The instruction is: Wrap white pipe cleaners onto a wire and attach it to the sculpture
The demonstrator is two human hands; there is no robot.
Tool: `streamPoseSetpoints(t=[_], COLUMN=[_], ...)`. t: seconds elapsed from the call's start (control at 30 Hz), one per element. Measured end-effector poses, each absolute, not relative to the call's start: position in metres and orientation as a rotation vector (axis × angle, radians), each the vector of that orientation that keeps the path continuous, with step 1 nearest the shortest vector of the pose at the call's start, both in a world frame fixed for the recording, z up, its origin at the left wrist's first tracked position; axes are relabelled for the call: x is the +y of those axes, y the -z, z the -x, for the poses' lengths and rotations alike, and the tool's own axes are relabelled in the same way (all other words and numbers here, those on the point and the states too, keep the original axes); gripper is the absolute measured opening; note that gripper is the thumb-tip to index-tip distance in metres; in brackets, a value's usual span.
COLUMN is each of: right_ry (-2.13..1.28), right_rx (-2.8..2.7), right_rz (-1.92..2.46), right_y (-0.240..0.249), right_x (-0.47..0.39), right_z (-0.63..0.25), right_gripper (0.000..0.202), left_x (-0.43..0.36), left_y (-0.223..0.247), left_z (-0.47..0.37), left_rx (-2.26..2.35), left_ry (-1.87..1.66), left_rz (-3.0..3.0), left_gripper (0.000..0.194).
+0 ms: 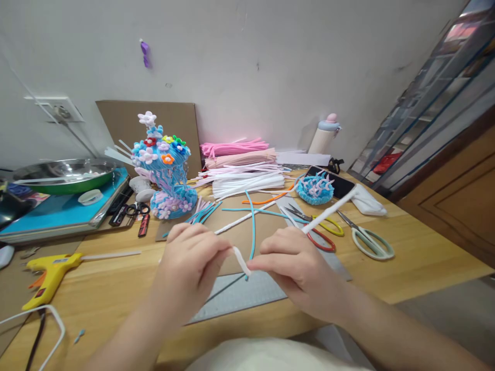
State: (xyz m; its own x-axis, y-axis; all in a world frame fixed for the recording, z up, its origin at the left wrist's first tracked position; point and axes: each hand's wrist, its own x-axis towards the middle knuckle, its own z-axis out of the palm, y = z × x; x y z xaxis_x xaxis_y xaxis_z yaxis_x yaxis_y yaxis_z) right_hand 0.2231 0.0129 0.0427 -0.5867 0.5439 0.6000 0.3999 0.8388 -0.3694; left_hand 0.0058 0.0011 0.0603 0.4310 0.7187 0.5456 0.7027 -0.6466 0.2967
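Note:
Both hands grip a white pipe cleaner point(241, 259) above the front of the table. My left hand point(188, 265) pinches it between thumb and fingers. A short bent piece spans the gap to my right hand point(298, 268), which is also closed on it. A long straight length sticks out past the right hand, up and to the right. Beneath the hands lie a grey cutting mat point(247, 298) and a piece of brown cardboard point(228, 263). Light-blue pipe cleaners point(253, 221) cross there, beside an orange one point(266, 199).
A blue flower-covered pipe-cleaner model point(164, 165) stands back left; pipe-cleaner bundles point(247, 180) lie behind. Right are a blue round piece point(315, 188), red-and-yellow-handled scissors point(323, 237), pale-handled scissors point(371, 242) and a phone point(342, 184). A yellow glue gun point(52, 273) lies left, near a metal bowl point(65, 172).

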Motion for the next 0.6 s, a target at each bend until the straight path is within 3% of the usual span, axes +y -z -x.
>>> streamPoseSetpoints(t=[0.1, 0.27, 0.6], right_ry=[-0.424, -0.341, -0.036], right_rx=[-2.138, -1.988, -2.013], right_rz=[0.631, 0.753, 0.944], right_y=[-0.046, -0.034, -0.028], right_x=[0.013, 0.016, 0.011], right_z=[-0.223, -0.220, -0.216], right_gripper=[0.025, 0.024, 0.020], left_x=[0.012, -0.008, -0.030], left_y=[-0.044, -0.016, -0.035], left_z=[-0.004, -0.032, -0.038], left_rx=[1.298, 1.276, 1.414], left_ry=[-1.025, -0.981, -1.288], left_rz=[-2.538, -2.437, -2.690], left_gripper=[0.015, 0.022, 0.014])
